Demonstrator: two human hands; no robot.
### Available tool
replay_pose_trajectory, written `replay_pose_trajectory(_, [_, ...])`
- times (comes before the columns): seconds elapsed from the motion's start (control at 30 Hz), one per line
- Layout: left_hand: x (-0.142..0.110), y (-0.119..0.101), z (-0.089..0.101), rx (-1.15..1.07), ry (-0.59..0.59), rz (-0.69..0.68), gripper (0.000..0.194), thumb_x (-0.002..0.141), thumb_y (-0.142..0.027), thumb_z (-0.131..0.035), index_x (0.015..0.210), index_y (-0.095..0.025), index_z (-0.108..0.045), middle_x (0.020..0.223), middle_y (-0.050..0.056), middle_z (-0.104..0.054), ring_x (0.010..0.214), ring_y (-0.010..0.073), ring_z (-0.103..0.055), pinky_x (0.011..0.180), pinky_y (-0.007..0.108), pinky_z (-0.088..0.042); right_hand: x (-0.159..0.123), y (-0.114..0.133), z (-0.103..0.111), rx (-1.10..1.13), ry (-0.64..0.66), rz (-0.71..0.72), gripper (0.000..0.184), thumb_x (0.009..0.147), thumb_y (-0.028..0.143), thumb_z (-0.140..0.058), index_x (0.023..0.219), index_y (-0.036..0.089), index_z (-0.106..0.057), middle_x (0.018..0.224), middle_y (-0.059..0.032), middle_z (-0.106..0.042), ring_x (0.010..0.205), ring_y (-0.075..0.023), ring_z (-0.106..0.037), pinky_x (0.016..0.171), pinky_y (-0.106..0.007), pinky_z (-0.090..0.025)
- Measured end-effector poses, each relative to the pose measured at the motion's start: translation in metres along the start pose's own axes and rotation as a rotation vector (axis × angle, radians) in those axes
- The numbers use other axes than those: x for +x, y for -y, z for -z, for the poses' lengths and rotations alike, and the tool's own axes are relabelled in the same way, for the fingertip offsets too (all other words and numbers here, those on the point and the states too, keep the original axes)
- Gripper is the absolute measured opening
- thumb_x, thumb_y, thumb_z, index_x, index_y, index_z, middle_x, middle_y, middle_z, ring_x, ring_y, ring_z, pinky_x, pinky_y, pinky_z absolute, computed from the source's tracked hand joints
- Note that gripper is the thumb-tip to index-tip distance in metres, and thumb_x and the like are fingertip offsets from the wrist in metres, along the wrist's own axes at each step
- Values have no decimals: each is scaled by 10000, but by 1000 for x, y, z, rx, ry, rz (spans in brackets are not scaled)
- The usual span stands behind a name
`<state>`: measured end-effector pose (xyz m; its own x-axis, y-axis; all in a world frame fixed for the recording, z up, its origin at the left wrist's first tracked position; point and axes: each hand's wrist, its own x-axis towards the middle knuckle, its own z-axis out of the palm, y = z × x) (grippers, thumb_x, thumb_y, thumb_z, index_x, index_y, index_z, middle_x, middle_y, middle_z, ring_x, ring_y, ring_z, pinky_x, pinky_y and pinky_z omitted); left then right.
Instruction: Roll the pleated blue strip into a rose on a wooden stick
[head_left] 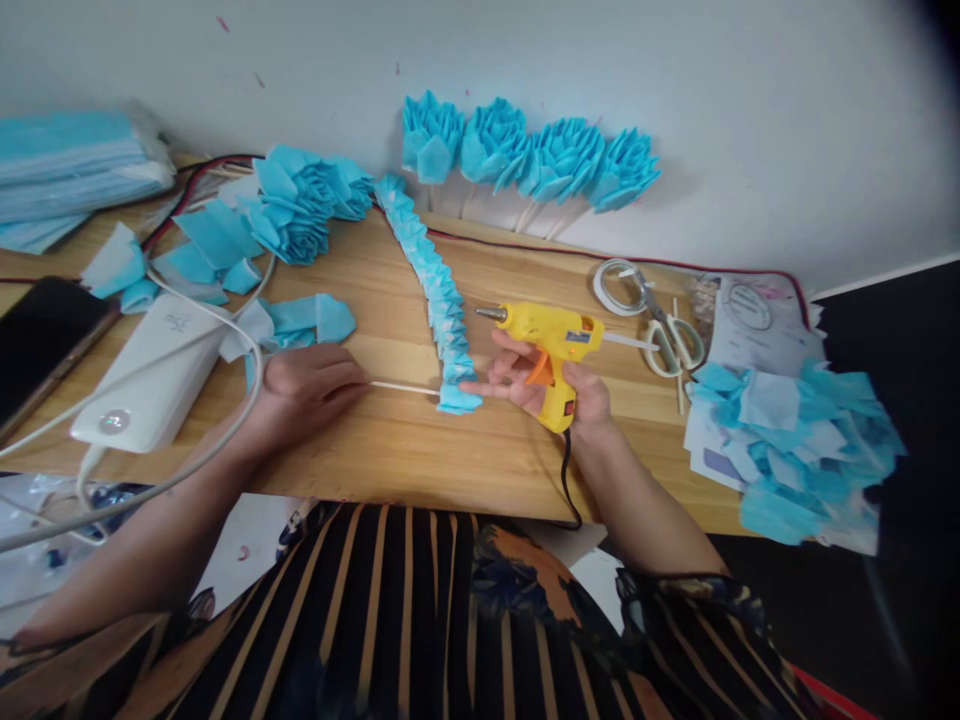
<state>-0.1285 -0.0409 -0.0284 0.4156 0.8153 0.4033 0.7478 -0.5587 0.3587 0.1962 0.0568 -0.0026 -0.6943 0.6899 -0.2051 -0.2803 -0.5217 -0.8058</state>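
In my right hand (pixel 551 385) is a yellow hot glue gun (pixel 555 328) with an orange trigger, its nozzle pointing left and a glue stick out of its back. One finger of that hand reaches to the lower end of a long strip of folded blue petals (pixel 442 290). A thin white stick (pixel 405 387) lies with one end on that strip end. My left hand (pixel 311 390) rests on the table, its fingers closed on the stick's other end. The strip runs away from me toward the wall.
Several finished blue flowers (pixel 495 145) lean on the wall, with more blue flowers (pixel 296 205) at left. A white power bank (pixel 154 375) with a looping cable and a phone (pixel 52 335) lie left. Scissors (pixel 671 335), a tape roll (pixel 619 288) and blue pieces (pixel 795 445) are at right.
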Motion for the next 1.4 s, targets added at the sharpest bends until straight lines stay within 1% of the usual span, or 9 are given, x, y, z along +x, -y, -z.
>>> replay_pose_trajectory(0.17, [1, -1, 1, -6, -4, 7, 243, 1048, -251, -577, 858, -181, -712, 830, 41, -730, 750, 156, -671, 678, 249, -467, 1, 0, -2, 9, -27, -22, 615, 594, 631, -874, 1098, 284, -816, 918, -56, -757, 940, -273, -691, 981, -553, -618])
replay_pose_trajectory(0.27, [1, -2, 1, -3, -5, 1, 245, 1051, -249, -574, 862, -180, -714, 834, 45, -732, 753, 159, -673, 683, 254, -472, 1, 0, -2, 30, -10, 2, 578, 637, 602, -876, 1108, 272, -820, 918, -63, -763, 933, -270, -701, 973, -547, -623])
replay_pose_trajectory(0.4, [0, -2, 1, -31, 10, 33, 248, 1049, -270, -572, 879, -183, -729, 842, 53, -742, 767, 170, -685, 692, 266, -474, 2, -2, 0, 51, 29, 25, 584, 681, 614, -853, 1154, 273, -817, 949, -51, -770, 947, -256, -710, 1019, -549, -603])
replay_pose_trajectory(0.57, [-1, -2, 1, -46, 36, 95, 277, 1061, -311, -546, 883, -196, -725, 852, 52, -748, 791, 177, -697, 713, 274, -474, 6, -4, 1, 37, -12, 26, 575, 625, 654, -852, 1083, 307, -824, 935, -37, -774, 938, -263, -713, 1056, -574, -571])
replay_pose_trajectory(0.73, [-1, -2, 1, -47, 41, 109, 279, 1065, -323, -542, 885, -199, -714, 859, 50, -752, 799, 174, -698, 722, 267, -475, 8, -5, 0, 29, -8, 78, 510, 673, 649, -811, 1046, 301, -811, 919, -37, -776, 941, -262, -725, 1130, -583, -508])
replay_pose_trajectory(0.93, [1, -2, 1, -57, 44, 96, 258, 1052, -302, -566, 867, -186, -702, 891, 56, -743, 802, 161, -694, 723, 250, -499, 6, -3, 1, 0, -86, 183, 467, 711, 662, -775, 1016, 308, -782, 848, -5, -753, 868, -241, -725, 1212, -571, -418])
replay_pose_trajectory(1.03, [2, -3, 1, -52, 41, 106, 272, 1052, -300, -563, 842, -190, -698, 872, 48, -732, 790, 157, -684, 710, 251, -491, 7, -3, 4, 12, -107, 210, 506, 718, 678, -758, 1054, 301, -783, 836, -8, -751, 848, -242, -714, 1204, -583, -422])
replay_pose_trajectory(1.2, [1, -3, 0, -62, 2, 93, 266, 1047, -285, -574, 849, -182, -718, 858, 50, -733, 776, 157, -674, 693, 262, -485, 8, -1, 5, 19, -126, 208, 475, 748, 649, -745, 1082, 312, -781, 828, 2, -745, 812, -228, -699, 1198, -587, -438])
replay_pose_trajectory(1.4, [1, -2, 2, -15, 62, 102, 290, 1058, -324, -549, 861, -199, -722, 869, 54, -742, 792, 177, -683, 708, 280, -490, 8, -1, 5, -17, -150, 211, 538, 750, 663, -735, 1136, 292, -783, 782, -3, -719, 791, -229, -694, 1168, -559, -473])
